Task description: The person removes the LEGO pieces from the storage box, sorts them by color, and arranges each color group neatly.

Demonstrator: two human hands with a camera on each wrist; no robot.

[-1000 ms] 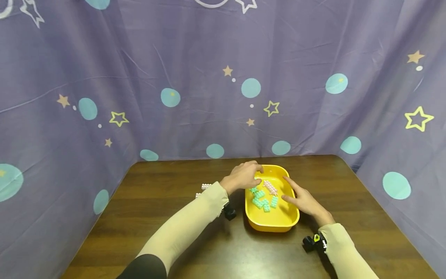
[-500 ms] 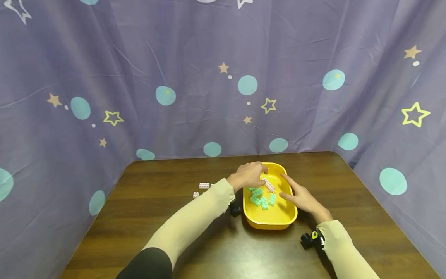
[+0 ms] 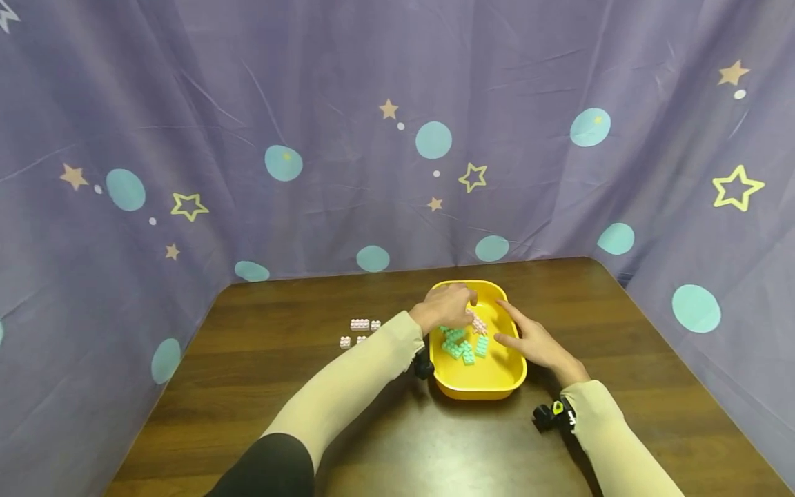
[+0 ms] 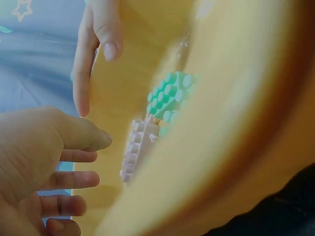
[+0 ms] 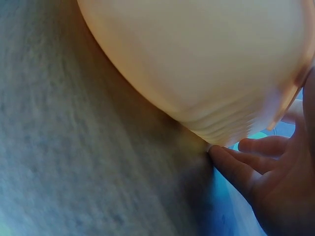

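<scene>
Wooden table (image 3: 385,449) under it all. Tub (image 3: 477,376) sits toward table's far edge. Right hand (image 3: 537,342) at tub's right edge, fingers spread, gripping nothing. Left hand (image 3: 446,307) over tub's left edge, fingers loose, holding nothing. Green bricks (image 3: 452,348) inside, left side. Pink brick (image 3: 479,324) beyond them, long axis slanting far-left to near-right; left hand nearer, just beside it.
</scene>
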